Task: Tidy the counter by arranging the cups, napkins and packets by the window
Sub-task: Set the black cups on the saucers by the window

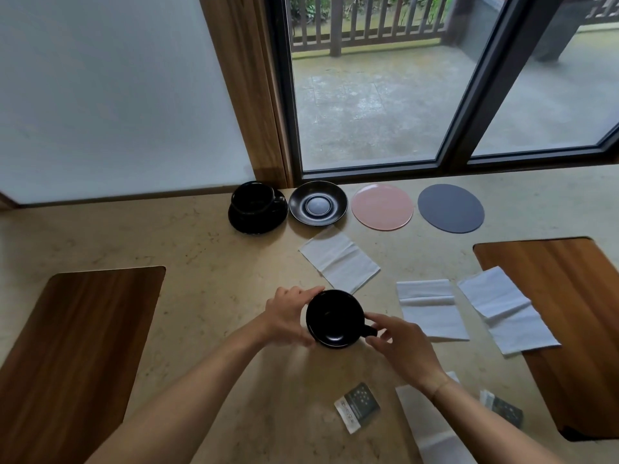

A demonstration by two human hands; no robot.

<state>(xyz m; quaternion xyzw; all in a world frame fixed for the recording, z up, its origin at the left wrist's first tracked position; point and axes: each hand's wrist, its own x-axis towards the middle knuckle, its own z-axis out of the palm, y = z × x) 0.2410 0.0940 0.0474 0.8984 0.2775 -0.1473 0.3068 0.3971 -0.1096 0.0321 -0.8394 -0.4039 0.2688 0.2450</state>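
Note:
A black cup [335,318] is held above the counter's middle. My left hand [289,318] grips its left side and my right hand [400,343] pinches its handle. By the window stand another black cup [253,197] on a black saucer [258,219], an empty black saucer [318,203], a pink round plate [382,206] and a dark grey round mat [450,208]. Three white napkins [340,259] [432,309] [507,309] lie unfolded on the counter, and another napkin [432,430] lies under my right forearm. Two dark packets [356,406] [502,408] lie near the front.
The beige stone counter [201,249] has two inset wooden panels, one at the left [77,346] and one at the right [576,313]. A dark-framed window [459,128] runs along the back, with a wooden post [244,88] to its left.

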